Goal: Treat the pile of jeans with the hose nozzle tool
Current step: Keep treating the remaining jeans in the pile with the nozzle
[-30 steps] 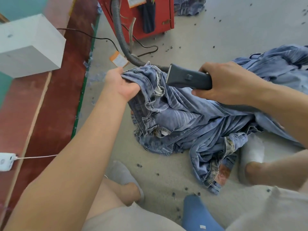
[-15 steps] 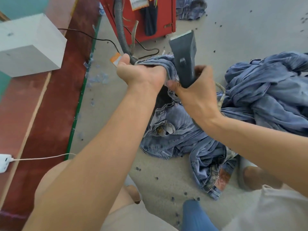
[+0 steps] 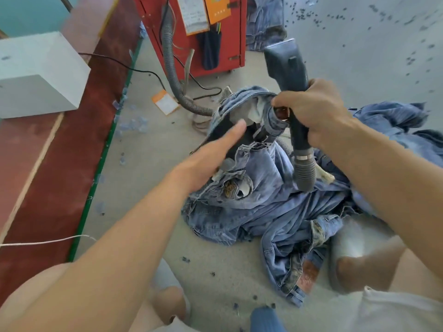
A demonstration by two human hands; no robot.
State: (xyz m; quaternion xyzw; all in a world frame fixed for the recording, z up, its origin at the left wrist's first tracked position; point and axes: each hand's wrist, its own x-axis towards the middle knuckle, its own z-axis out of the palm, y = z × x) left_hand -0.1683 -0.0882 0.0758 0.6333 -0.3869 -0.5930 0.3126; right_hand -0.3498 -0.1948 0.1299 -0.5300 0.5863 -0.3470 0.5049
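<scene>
A heap of blue jeans [image 3: 275,200] lies on the grey floor between my legs. My right hand [image 3: 311,109] grips the dark hose nozzle tool [image 3: 286,65], its flat head pointing up and away, and also pinches the waistband of the top pair [image 3: 249,97], holding it raised. The ribbed grey hose [image 3: 304,173] hangs down from the handle onto the pile. My left hand [image 3: 213,152] is flat with fingers straight, reaching into the open waist of that raised pair and holding nothing.
A red machine [image 3: 191,34] stands at the back with a ribbed hose [image 3: 172,75] and black cable running from it. A white box [image 3: 38,73] sits on the red platform at left. More jeans [image 3: 395,116] lie at right. Dark specks litter the floor.
My left hand has let go of the waistband and now reaches flat into the opening. My right hand has taken the waistband alongside the nozzle, which stays upright.
</scene>
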